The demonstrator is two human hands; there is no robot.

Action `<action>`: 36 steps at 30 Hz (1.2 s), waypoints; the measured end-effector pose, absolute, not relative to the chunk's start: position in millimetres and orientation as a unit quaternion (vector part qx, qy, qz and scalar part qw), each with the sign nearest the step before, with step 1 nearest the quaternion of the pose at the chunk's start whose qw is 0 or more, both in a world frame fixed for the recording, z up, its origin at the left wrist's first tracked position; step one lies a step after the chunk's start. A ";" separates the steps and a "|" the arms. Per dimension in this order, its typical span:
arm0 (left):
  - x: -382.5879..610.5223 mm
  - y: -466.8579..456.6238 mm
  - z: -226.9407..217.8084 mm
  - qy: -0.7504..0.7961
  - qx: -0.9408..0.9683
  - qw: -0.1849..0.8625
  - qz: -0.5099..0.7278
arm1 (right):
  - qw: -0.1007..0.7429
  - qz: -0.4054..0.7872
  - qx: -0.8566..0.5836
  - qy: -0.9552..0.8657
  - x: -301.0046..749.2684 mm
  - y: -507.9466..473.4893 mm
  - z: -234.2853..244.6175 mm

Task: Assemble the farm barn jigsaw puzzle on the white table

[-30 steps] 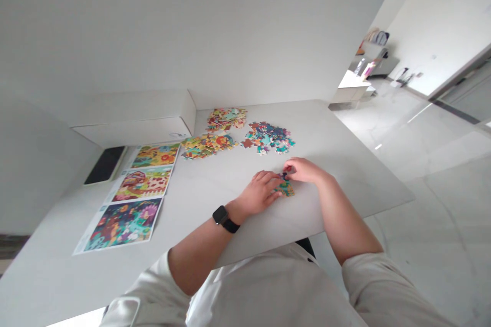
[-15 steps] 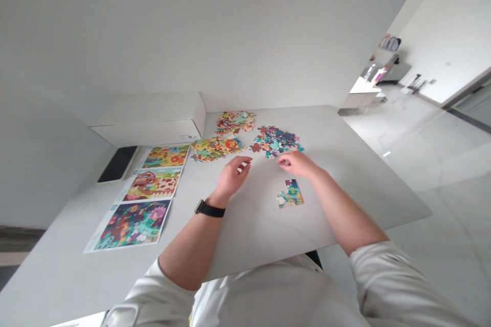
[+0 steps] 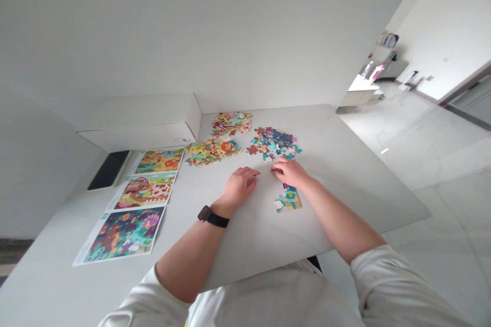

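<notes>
My left hand [image 3: 240, 185], with a dark watch [image 3: 207, 214] on its wrist, hovers low over the table, fingers bent, a small gap showing between thumb and fingertips. Facing it, my right hand [image 3: 289, 171] has its fingertips pinched together; whatever they hold is too small or hidden to name. Just below the right hand lies a small joined section of jigsaw puzzle [image 3: 288, 200], teal with a purple top, partly covered by the hand. Beyond my right fingers is a pile of blue, purple and teal puzzle pieces [image 3: 274, 142].
A yellow-orange piece pile [image 3: 213, 150] and a red-green one [image 3: 232, 122] lie farther back. On the left are printed picture sheets [image 3: 125, 232], a dark-screened phone or tablet [image 3: 109, 169] and a white box [image 3: 140, 135]. The grey tabletop [image 3: 245, 250] meets a wall behind.
My right hand has come down and left, toward the joined section and away from the blue pile. My left hand has lowered slightly, its thumb and fingers closer together. The view shifted slightly.
</notes>
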State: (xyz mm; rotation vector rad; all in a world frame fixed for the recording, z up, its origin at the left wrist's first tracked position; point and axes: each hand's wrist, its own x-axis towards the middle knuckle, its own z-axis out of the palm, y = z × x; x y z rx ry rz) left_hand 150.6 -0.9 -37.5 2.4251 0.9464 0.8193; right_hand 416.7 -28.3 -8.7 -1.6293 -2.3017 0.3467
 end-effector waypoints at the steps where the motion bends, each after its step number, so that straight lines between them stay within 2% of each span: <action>1: 150.0 -0.4 -37.2 0.337 0.870 0.208 0.293 | 0.151 0.122 -0.565 -0.802 416.6 -28.8 -9.0; 9: 151.8 -8.0 -29.0 0.314 0.850 0.293 0.306 | 0.179 0.132 -0.525 -0.822 406.4 -31.3 -13.0; 14: 150.5 -9.6 -27.6 0.320 0.840 0.293 0.325 | 0.200 0.136 -0.496 -0.834 401.5 -32.2 -9.4; 23: 150.3 -8.1 -26.7 0.327 0.841 0.287 0.322 | 0.266 0.044 -0.697 -0.664 464.1 -23.2 1.2; 27: 150.0 -7.9 -28.2 0.330 0.841 0.288 0.318 | 0.249 0.028 -0.730 -0.636 475.0 -21.9 -2.7; 36: 150.3 -9.2 -28.4 0.328 0.842 0.289 0.316 | 0.149 0.014 -0.769 -0.621 460.5 -22.4 -17.5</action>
